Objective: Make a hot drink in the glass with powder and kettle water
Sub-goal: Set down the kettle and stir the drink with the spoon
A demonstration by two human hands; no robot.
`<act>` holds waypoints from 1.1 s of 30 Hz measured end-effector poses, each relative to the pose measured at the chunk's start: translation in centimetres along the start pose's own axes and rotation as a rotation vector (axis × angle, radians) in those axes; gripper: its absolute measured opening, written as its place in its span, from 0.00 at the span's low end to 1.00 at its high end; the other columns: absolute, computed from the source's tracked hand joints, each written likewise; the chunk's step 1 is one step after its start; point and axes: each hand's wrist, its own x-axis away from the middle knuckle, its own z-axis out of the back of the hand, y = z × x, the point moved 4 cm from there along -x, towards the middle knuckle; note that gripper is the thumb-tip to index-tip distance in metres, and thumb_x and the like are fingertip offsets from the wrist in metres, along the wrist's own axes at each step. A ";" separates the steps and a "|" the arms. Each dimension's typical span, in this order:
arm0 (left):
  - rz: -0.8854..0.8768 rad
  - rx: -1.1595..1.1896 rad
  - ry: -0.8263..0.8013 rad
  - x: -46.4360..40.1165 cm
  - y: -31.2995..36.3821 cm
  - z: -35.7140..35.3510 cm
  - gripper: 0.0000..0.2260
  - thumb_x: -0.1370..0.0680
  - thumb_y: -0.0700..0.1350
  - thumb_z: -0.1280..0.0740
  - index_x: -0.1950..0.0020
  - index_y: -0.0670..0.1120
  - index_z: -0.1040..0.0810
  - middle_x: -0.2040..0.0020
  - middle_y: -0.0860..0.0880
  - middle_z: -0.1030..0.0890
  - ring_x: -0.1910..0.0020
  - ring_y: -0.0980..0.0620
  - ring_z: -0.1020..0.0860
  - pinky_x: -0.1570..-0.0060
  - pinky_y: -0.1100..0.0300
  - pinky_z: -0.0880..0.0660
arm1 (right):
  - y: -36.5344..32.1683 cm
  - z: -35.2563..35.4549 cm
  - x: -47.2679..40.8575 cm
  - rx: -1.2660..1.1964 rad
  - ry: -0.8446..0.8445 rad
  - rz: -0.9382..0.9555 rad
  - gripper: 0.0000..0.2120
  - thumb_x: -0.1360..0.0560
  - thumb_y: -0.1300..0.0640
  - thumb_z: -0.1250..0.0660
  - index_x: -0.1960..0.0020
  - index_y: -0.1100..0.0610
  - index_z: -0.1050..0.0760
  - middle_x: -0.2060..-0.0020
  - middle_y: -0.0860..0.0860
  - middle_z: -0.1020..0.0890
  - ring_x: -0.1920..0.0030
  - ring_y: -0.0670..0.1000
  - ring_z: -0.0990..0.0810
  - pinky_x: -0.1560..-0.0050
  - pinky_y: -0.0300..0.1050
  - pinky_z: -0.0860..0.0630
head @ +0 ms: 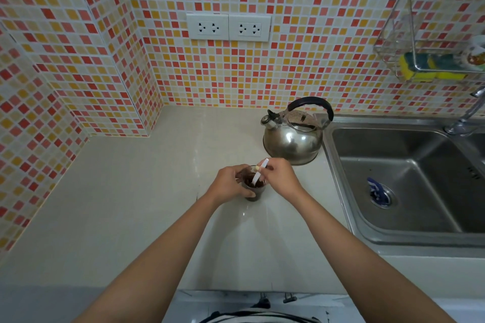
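A small clear glass (254, 189) stands on the pale counter (147, 191), holding dark brown liquid. My left hand (231, 183) grips the glass from its left side, fingers wrapped around it. My right hand (279, 176) pinches a white spoon (259, 172) whose lower end dips into the dark drink. Behind and to the right, a steel kettle (292, 139) with a black handle sits on the counter, apart from both hands.
A steel sink (409, 181) lies to the right, with a blue scrap of packet (375, 189) by its drain and a tap (467, 115) behind. A wire rack (430, 60) with sponges hangs on the tiled wall. Two wall sockets (228, 27) sit above the counter.
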 end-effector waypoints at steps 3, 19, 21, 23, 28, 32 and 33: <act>0.012 -0.004 0.003 0.0 0.0 0.0 0.24 0.41 0.38 0.21 0.48 0.52 0.18 0.52 0.53 0.15 0.47 0.51 0.18 0.38 0.48 0.24 | -0.2 0.3 0.0 0.019 0.039 0.033 0.07 0.25 0.62 0.35 0.57 0.62 0.20 0.66 0.62 0.19 0.65 0.52 0.25 0.61 0.44 0.30; 0.047 0.071 0.044 0.3 -0.4 -0.2 0.29 0.41 0.37 0.20 0.42 0.49 0.19 0.47 0.50 0.16 0.43 0.49 0.19 0.39 0.53 0.23 | 0.6 0.0 0.3 0.014 0.044 -0.024 0.07 0.25 0.61 0.35 0.59 0.61 0.20 0.66 0.61 0.18 0.67 0.51 0.23 0.60 0.46 0.25; 0.056 0.127 0.064 0.5 -0.7 -0.4 0.30 0.40 0.35 0.21 0.39 0.47 0.20 0.45 0.48 0.16 0.42 0.48 0.19 0.40 0.58 0.24 | 0.6 0.1 0.2 0.024 0.081 -0.018 0.07 0.25 0.60 0.35 0.58 0.59 0.20 0.64 0.60 0.17 0.64 0.53 0.22 0.60 0.46 0.25; 0.065 0.168 0.081 0.7 -0.9 -0.5 0.31 0.39 0.33 0.21 0.37 0.45 0.21 0.43 0.47 0.17 0.41 0.48 0.20 0.42 0.62 0.24 | 0.8 0.4 0.1 0.059 0.117 -0.035 0.08 0.25 0.59 0.36 0.61 0.57 0.21 0.66 0.56 0.17 0.63 0.53 0.21 0.59 0.48 0.25; 0.057 0.179 0.067 0.7 -0.7 -0.5 0.31 0.38 0.32 0.22 0.37 0.46 0.21 0.43 0.47 0.17 0.42 0.49 0.19 0.41 0.60 0.23 | 0.5 0.0 0.2 0.044 0.052 -0.008 0.07 0.25 0.60 0.35 0.61 0.59 0.20 0.67 0.58 0.18 0.64 0.56 0.21 0.59 0.51 0.23; 0.085 0.193 0.075 0.6 -0.9 -0.6 0.33 0.39 0.32 0.21 0.35 0.44 0.23 0.41 0.46 0.18 0.40 0.49 0.20 0.39 0.60 0.25 | 0.9 0.5 -0.2 0.078 0.068 -0.036 0.09 0.25 0.59 0.35 0.63 0.56 0.21 0.66 0.57 0.18 0.63 0.54 0.20 0.57 0.49 0.23; 0.076 0.186 0.070 0.6 -0.9 -0.6 0.32 0.39 0.33 0.21 0.36 0.45 0.22 0.42 0.47 0.17 0.41 0.49 0.20 0.39 0.60 0.24 | 0.8 0.3 -0.2 0.052 0.038 -0.029 0.09 0.25 0.60 0.35 0.63 0.58 0.21 0.67 0.58 0.19 0.65 0.53 0.22 0.58 0.49 0.24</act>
